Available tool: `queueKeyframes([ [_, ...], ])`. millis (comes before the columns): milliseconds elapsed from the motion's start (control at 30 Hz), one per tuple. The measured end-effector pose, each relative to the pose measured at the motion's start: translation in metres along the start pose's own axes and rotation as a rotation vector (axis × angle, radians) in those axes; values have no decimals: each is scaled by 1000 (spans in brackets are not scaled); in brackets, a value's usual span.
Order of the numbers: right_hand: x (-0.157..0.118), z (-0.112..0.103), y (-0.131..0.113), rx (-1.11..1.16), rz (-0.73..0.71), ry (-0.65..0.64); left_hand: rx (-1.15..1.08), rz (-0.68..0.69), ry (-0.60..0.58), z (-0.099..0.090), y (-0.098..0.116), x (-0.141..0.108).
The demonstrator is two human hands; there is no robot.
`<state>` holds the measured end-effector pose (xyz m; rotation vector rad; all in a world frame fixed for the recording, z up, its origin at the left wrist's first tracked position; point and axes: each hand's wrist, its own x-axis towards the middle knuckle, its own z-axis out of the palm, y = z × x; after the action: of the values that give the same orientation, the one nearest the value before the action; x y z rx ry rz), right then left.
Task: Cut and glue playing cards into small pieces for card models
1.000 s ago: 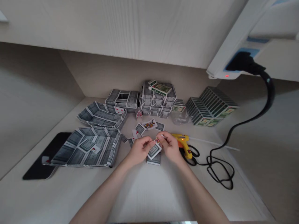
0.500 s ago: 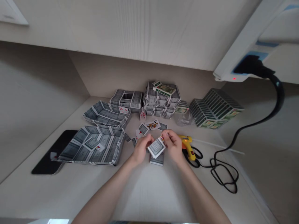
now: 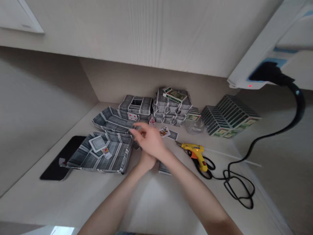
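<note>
My cream surface [image 3: 49,205], crowded with card-built pieces

Left of my right grip [image 3: 149,138], a folded card tray [image 3: 107,155] overlaps a black phone [image 3: 57,161]; ahead, stacked card boxes [image 3: 171,109]; to the right, a yellow glue gun [image 3: 195,152] and its looped black cord [image 3: 228,182].

**Fig. 1. Legible markings: none.**
Red pips show on the playing card [image 3: 132,116]; indices on it and the face card [image 3: 164,131] are too small to read.
</note>
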<state>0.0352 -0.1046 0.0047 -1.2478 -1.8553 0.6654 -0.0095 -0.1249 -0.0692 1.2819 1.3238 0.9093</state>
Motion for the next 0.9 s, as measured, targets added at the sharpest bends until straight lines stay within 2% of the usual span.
queueKeyframes([
  [100,24,-9,32,-263,173,137,125,155,17,-5,1,-6],
  [133,31,-13,42,-342,231,138,190,227,31,-6,2,-8],
  [233,48,-19,61,-535,392,62,412,425,69,-7,5,-11],
  [367,58,-14,72,-652,497,-18,569,533,61,-7,7,-14],
  [533,61,-10,81,-649,496,-38,673,576,88,-10,7,-15],
  [733,45,-30,72,-658,443,-38,639,585,160,-12,7,-15],
  [900,16,-48,46,-719,213,-40,391,573,384,-14,13,-14],
])
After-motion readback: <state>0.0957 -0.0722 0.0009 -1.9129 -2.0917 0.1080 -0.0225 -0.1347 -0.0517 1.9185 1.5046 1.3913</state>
